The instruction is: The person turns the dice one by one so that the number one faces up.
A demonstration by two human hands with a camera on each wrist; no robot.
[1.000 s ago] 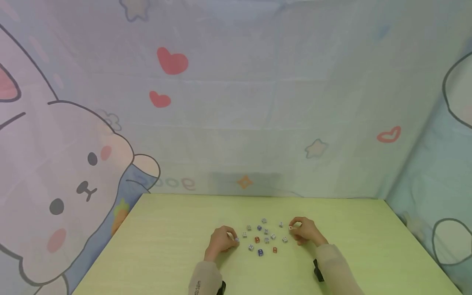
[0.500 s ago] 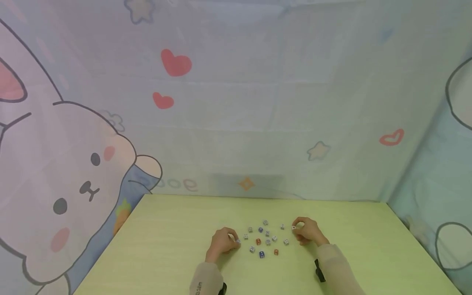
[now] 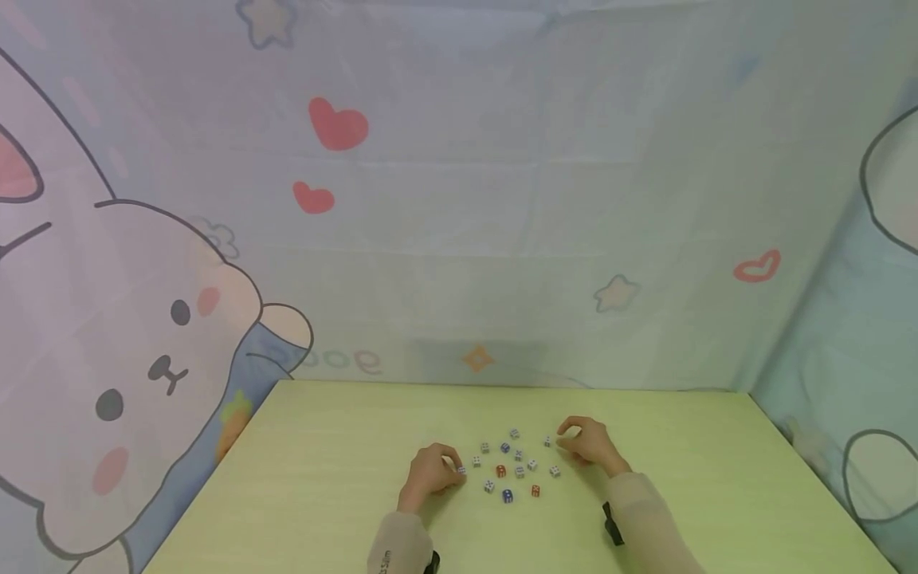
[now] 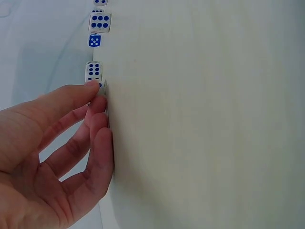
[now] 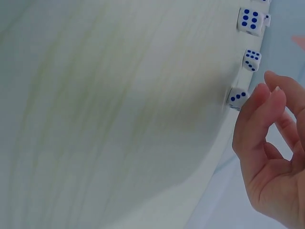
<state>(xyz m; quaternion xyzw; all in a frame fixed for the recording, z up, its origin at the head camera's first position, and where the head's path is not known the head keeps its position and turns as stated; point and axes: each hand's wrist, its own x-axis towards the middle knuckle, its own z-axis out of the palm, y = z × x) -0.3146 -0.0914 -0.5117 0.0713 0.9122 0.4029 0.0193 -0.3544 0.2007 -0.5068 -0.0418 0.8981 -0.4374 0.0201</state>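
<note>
left hand (image 3: 433, 470) pinching white die (image 3: 462, 471), other dice (image 3: 519, 473) between hands, right hand (image 3: 590, 443) released

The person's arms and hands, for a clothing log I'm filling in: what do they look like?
The left sleeve and right sleeve are beige; dark lettering, too small to read surely, marks the left one. A black piece shows beside the left sleeve, a second black piece beside the right. The left hand and right hand are ungloved.
</note>
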